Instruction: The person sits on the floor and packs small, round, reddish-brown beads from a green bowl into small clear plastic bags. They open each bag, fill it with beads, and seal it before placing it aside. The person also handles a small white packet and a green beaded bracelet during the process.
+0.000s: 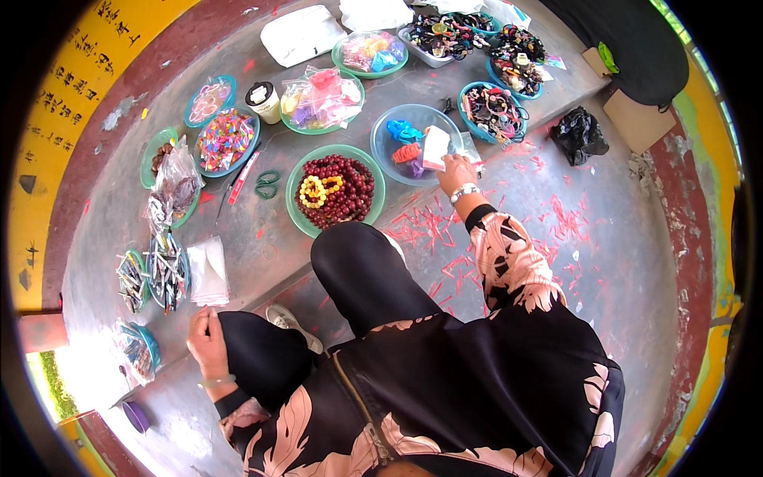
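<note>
My right hand [458, 175] reaches over the near right rim of a blue plastic bowl [380, 151]. It grips a white card [435, 148] with a reddish lower edge. Clear plastic shows beside the card. Inside the bowl lie a bright blue bundle [404, 132], an orange-red coiled bundle [406, 153] and a purple one. My left hand [208, 346] is beside my left knee with its fingers curled together; whatever they may hold is hidden. Just beyond it lies a stack of clear plastic bags [209, 272].
A green bowl [296, 208] holds dark red bead strings and a yellow one. Around it stand bowls of colourful small pieces [227, 141], hair ties [493, 111] and pens [167, 270]. A lidded cup [263, 103] stands behind. Red paper scraps [433, 226] litter the lower step; a black bag [579, 135] sits right.
</note>
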Action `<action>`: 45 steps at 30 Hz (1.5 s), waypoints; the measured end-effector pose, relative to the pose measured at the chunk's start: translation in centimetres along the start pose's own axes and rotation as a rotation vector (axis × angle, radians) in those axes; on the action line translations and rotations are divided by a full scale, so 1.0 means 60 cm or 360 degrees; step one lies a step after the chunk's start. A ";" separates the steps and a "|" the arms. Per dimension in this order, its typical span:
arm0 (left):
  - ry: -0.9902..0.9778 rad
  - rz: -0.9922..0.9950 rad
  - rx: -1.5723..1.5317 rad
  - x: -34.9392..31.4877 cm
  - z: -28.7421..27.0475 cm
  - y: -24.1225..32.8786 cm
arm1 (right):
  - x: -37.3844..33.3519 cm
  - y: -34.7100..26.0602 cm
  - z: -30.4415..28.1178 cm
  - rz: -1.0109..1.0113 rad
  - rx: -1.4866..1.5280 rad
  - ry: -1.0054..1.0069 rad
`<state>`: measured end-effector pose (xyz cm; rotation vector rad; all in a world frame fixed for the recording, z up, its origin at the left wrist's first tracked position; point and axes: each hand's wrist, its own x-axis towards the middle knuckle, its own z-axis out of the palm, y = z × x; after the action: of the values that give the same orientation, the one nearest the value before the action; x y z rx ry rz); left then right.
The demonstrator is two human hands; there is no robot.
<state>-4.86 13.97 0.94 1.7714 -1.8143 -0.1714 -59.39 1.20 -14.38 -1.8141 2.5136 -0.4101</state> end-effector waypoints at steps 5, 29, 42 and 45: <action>-0.0087 -0.0200 0.0198 0.001 0.001 -0.032 | 0.046 -0.007 0.031 -0.0067 -0.0335 -0.0315; -0.0064 -0.0010 0.0407 0.052 0.053 -0.008 | 0.075 0.034 0.070 -0.0394 -0.0139 -0.0358; -0.0035 -0.0031 0.0300 0.040 0.041 0.008 | 0.026 0.016 0.026 -0.0567 -0.0255 -0.0271; -0.0046 -0.0017 0.0286 0.039 0.039 0.008 | 0.018 0.007 0.009 -0.0613 -0.0335 -0.0358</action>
<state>-6.29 11.07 0.01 1.9103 -1.8921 -0.0391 -60.08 0.19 -14.84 -2.2810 2.1268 0.0618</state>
